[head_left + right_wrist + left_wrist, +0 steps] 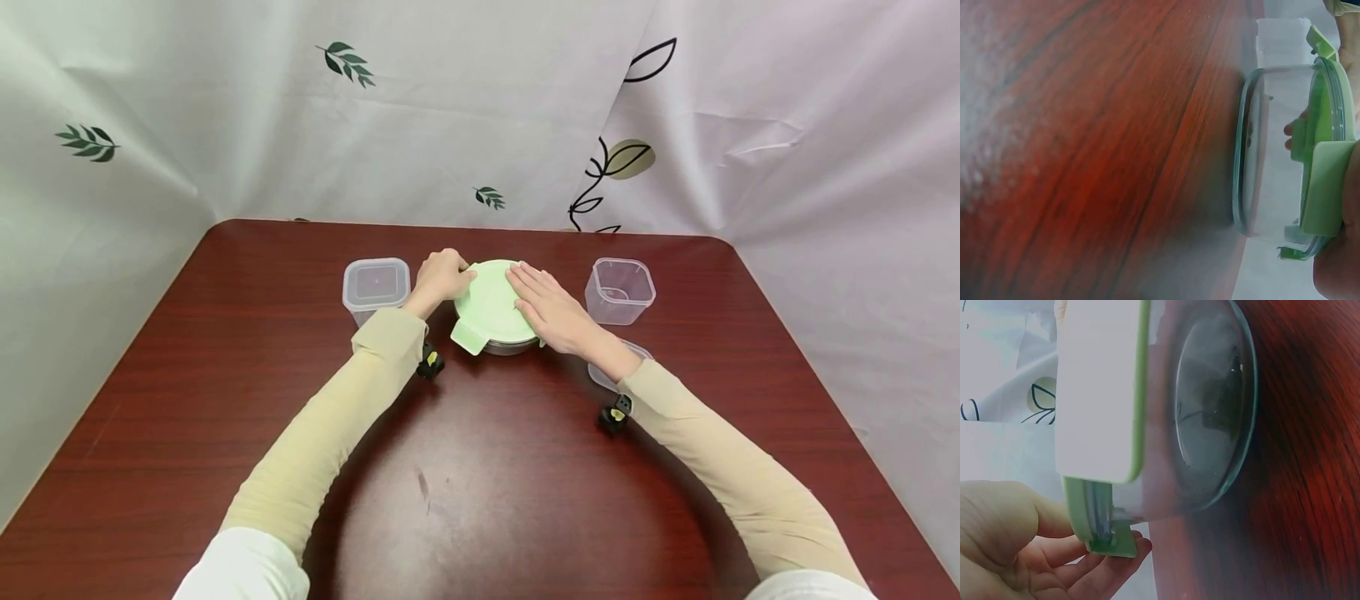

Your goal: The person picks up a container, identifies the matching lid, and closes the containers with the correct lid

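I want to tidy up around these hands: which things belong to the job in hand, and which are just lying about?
In the job:
light green lid, right hand flat on top
green latch flap, pinched by the left hand
glass container under that lid

Apparently just lying about:
lidded plastic container, left
open plastic container, right
clear plastic lid, partly hidden

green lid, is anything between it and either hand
Nothing visible: the right hand lies on top of the lid, and the left hand pinches a flap at its edge.
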